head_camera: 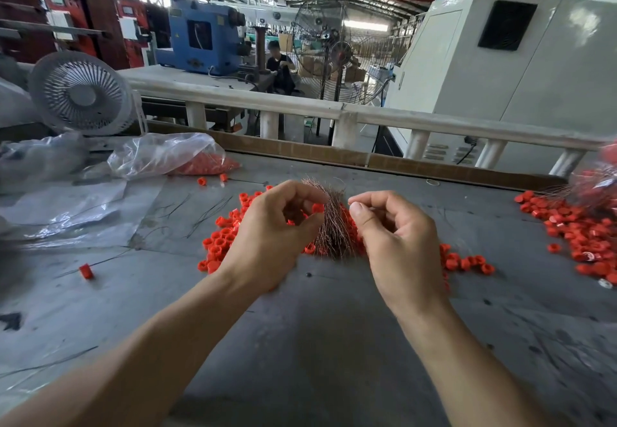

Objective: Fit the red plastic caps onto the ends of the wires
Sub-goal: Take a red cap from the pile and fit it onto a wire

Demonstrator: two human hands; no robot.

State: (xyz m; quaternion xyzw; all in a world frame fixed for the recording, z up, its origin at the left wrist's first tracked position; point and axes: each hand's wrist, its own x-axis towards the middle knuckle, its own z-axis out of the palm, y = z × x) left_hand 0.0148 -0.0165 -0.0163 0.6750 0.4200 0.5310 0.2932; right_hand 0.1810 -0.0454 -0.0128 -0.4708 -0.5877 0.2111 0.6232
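Note:
A bundle of thin copper-coloured wires [334, 222] stands fanned out between my two hands over the grey table [300, 343]. My left hand [273, 233] holds the bundle, and a red plastic cap [317, 207] sits at its fingertips. My right hand [394, 236] has its thumb and forefinger pinched together at the wire tips; what they pinch is too fine to see. A heap of loose red caps [223, 239] lies under and around both hands.
A second spread of red caps with wires [581, 229] lies at the right edge. A clear plastic bag of caps [187, 159] and a small white fan [81, 94] stand at the back left. One cap [86, 271] and stray wires lie at the left.

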